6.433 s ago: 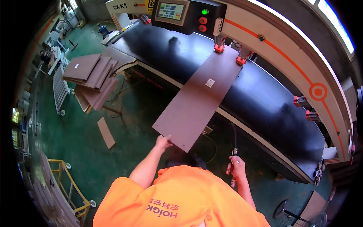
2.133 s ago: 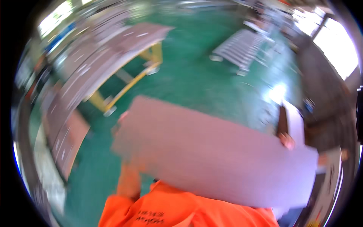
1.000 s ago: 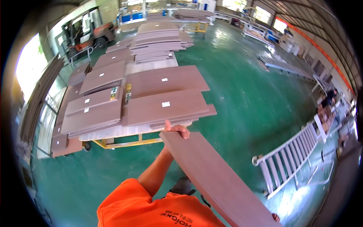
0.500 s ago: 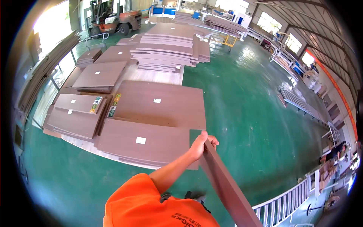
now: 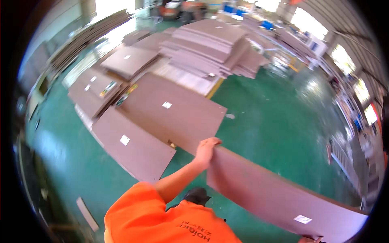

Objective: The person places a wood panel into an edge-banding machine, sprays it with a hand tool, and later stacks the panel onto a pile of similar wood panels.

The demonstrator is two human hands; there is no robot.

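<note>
Over the green floor (image 5: 279,121), beside the stacked boards (image 5: 170,113), my left grip (image 5: 206,148) pinches the brown panel (image 5: 275,194) at its corner, my right grip (image 5: 310,239) barely visible, its state unclear; I'd keep it level.

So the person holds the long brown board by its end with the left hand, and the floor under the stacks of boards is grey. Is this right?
Not quite: the floor is green, not grey, as the head view shows. The rest holds: the left hand grips the end of the long brown board, and stacks of boards lie on that floor.
</note>
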